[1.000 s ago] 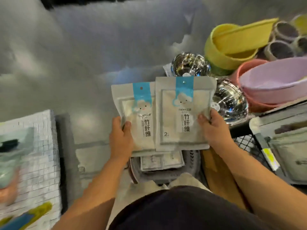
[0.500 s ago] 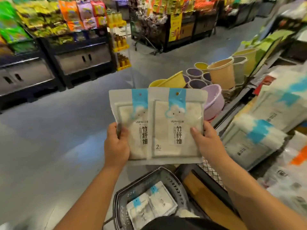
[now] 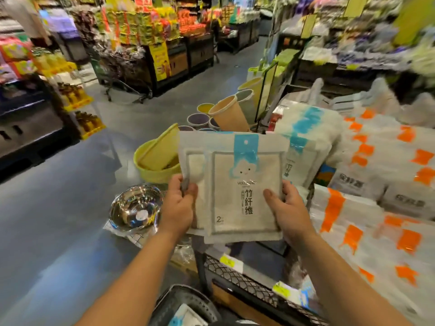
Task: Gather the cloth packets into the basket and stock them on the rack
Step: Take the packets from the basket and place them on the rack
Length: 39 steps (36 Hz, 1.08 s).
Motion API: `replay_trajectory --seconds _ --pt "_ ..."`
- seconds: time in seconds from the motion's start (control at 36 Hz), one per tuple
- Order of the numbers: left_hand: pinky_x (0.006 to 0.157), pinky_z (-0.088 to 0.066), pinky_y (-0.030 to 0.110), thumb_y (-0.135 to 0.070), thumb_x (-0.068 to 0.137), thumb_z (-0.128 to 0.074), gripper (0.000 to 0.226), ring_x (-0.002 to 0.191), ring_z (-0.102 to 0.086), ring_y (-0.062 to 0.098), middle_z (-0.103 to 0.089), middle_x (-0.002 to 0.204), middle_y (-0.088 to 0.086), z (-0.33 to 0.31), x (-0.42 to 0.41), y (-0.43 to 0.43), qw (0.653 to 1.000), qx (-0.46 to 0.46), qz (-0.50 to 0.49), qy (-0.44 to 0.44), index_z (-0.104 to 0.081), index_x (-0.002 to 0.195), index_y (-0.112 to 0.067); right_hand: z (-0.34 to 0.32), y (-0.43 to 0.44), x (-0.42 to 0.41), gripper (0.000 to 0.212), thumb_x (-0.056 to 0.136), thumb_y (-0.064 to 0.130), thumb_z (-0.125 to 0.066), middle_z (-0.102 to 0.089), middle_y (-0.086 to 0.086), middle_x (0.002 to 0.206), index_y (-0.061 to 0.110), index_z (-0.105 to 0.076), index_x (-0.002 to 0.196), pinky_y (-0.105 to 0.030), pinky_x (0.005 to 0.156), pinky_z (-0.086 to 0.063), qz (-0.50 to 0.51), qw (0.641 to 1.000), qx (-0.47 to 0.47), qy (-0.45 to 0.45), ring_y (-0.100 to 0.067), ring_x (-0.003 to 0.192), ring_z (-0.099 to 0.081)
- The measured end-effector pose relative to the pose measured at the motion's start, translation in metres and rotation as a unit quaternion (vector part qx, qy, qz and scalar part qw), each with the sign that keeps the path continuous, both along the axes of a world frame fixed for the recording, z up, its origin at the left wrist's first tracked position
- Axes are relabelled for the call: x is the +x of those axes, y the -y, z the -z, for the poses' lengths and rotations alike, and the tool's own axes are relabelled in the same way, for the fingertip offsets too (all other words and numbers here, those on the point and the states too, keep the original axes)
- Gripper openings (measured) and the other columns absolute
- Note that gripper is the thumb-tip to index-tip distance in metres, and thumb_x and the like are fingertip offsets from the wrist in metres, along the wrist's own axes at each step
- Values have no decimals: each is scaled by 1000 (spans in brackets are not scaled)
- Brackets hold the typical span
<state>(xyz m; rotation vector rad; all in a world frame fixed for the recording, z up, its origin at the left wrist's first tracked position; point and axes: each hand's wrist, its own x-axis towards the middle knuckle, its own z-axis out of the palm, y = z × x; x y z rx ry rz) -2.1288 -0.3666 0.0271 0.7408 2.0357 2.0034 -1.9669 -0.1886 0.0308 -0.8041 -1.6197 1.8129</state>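
Two white cloth packets with blue header strips are held up in front of me, overlapping. My right hand (image 3: 286, 208) grips the front packet (image 3: 237, 189) at its lower right corner. My left hand (image 3: 179, 205) pinches the rear packet (image 3: 191, 161) at its left edge; the front one covers most of it. The dark basket (image 3: 186, 302) sits on the floor at the bottom edge, with a packet (image 3: 186, 317) in it. More blue-strip packets (image 3: 303, 135) lie on the rack (image 3: 247, 283) just right of my hands.
White packets with orange marks (image 3: 376, 208) fill the rack to the right. A steel bowl (image 3: 135, 208), a yellow tub (image 3: 155, 161) and stacked plastic cups (image 3: 226, 114) stand at the rack's left end. The grey aisle floor stretches left toward shelves of goods.
My view swung up from the floor to the aisle and rack. The two packets rose from over the basket toward the rack, and the front one now overlaps the rear one more.
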Motion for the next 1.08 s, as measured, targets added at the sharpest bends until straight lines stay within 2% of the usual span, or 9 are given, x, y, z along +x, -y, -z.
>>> replay_trajectory --seconds 0.22,0.36,0.44,0.56,0.61,0.69,0.78,0.92,1.08 --pt "81 -52 40 -38 91 -52 20 86 -61 13 -67 94 0 42 -6 -94 984 -38 113 131 -57 106 -25 58 -66 13 44 91 2 -65 -73 -13 116 24 -53 127 -53 87 -58 34 986 -165 4 -32 104 -72" --pt "75 -45 32 -40 102 -45 26 88 -59 12 -67 95 -2 86 -18 -120 968 -199 123 92 -63 96 -22 101 -83 21 44 88 -10 -66 -76 -8 110 23 -60 118 -50 85 -60 51 980 -176 83 -27 99 -74" --pt "79 -44 31 -45 97 -42 38 88 -58 9 -68 97 -1 119 -34 -127 953 -272 129 -18 -69 91 -19 127 -84 20 37 88 -7 -67 -76 -8 106 24 -67 108 -50 86 -59 70 974 -141 165 -27 95 -74" --pt "106 -38 46 -46 90 -47 43 129 -46 28 -53 138 8 168 -54 -123 883 -449 95 -97 -69 120 -25 147 -81 13 33 93 -3 -62 -72 -1 108 24 -63 112 -25 72 -56 92 964 -121 217 -11 89 -69" --pt "104 -41 52 -32 94 -56 44 133 -42 30 -44 146 7 180 -57 -118 845 -517 80 -111 -54 137 -29 152 -79 8 38 95 -1 -62 -69 3 110 22 -60 125 -17 69 -50 109 961 -116 227 -7 92 -65" --pt "89 -49 47 -30 100 -50 59 117 -56 33 -49 143 10 189 -57 -115 848 -518 107 -31 -24 153 -30 159 -76 2 36 98 3 -61 -66 13 104 24 -58 126 -10 68 -47 129 961 -108 219 -2 94 -61" --pt "79 -47 42 -37 103 -43 63 107 -62 38 -54 139 9 194 -56 -115 822 -558 116 -10 -7 156 -33 174 -70 -3 31 101 7 -57 -65 15 105 29 -58 123 -22 76 -47 145 954 -74 250 -7 98 -61" --pt "87 -48 48 -39 103 -40 56 112 -60 38 -53 138 10 200 -59 -116 811 -575 104 -33 -16 152 -27 209 -62 -17 28 101 15 -56 -66 -4 115 22 -58 128 -43 93 -50 225 914 -76 330 -28 108 -61" --pt "96 -44 47 -40 103 -41 59 121 -55 37 -48 148 6 203 -60 -117 807 -580 108 6 -14 155 -30 232 -73 -45 17 96 12 -64 -63 -13 110 10 -59 112 -34 81 -44 360 843 -242 317 -28 96 -58"
